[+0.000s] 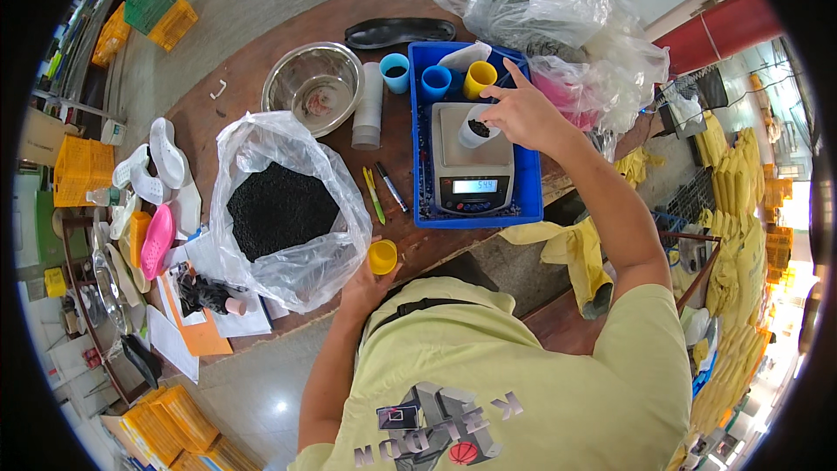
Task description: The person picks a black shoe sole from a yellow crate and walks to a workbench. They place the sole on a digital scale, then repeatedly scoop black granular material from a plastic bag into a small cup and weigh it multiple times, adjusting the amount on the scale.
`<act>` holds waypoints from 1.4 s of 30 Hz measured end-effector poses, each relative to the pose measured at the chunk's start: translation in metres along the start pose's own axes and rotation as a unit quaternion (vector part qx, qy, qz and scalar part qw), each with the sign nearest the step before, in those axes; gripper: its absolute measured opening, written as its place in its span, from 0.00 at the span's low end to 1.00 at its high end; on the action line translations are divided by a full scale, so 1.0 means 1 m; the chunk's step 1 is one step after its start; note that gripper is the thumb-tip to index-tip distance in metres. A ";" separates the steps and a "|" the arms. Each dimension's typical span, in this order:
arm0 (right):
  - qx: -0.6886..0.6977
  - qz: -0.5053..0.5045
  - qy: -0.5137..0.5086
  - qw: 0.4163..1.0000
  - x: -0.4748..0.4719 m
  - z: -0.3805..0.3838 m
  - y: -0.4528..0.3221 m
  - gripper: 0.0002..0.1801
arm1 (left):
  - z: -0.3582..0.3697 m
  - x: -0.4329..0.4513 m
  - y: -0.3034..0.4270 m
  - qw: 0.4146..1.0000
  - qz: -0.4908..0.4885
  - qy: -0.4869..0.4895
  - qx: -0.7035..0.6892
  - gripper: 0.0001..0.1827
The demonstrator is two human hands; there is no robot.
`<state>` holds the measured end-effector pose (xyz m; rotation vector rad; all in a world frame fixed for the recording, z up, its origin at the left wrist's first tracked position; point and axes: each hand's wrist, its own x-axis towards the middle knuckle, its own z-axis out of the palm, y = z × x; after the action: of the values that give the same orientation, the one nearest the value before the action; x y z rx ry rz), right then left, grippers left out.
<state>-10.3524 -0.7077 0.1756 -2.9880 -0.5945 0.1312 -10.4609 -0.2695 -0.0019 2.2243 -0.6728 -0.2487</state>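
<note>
My left hand [363,288] is at the table's front edge, its fingers around a small yellow cup [383,258]. My right hand [528,119] reaches over a digital scale [472,154] that stands in a blue plastic tray [418,196]. On the scale's metal pan a white cup [470,137] leans, with black granules [479,127] inside. Fingertips of my right hand meet at that cup's mouth, by the granules; whether they pinch anything is hidden. Its other fingers stretch outward. Left of the tray, an opened clear plastic bag [235,144] holds a heap of black granules [281,209].
Behind the scale stand a blue cup [435,83] and another yellow cup [480,80]. A light-blue cup [395,73], stacked white cups [367,104] and a steel bowl [314,91] are left of the tray. Two pens [391,187] lie nearby. Plastic bags [562,19] crowd the back right.
</note>
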 end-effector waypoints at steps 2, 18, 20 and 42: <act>-0.009 -0.001 0.003 1.000 -0.002 0.002 0.002 0.07 | -0.002 0.001 0.001 1.000 0.013 0.004 0.009 0.40; 0.040 0.002 0.048 0.998 -0.005 0.009 0.005 0.07 | -0.006 0.004 0.011 1.000 -0.005 0.011 -0.017 0.39; 0.039 0.007 0.033 0.999 -0.004 0.009 0.006 0.07 | -0.006 0.004 0.011 1.000 0.009 0.020 -0.010 0.39; 0.140 0.010 0.158 0.978 -0.016 -0.015 -0.008 0.07 | -0.004 0.002 0.006 0.999 -0.016 -0.001 -0.037 0.39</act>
<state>-10.3690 -0.7078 0.1925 -2.6638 -0.4648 -0.2349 -10.4597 -0.2715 0.0052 2.1648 -0.6204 -0.2876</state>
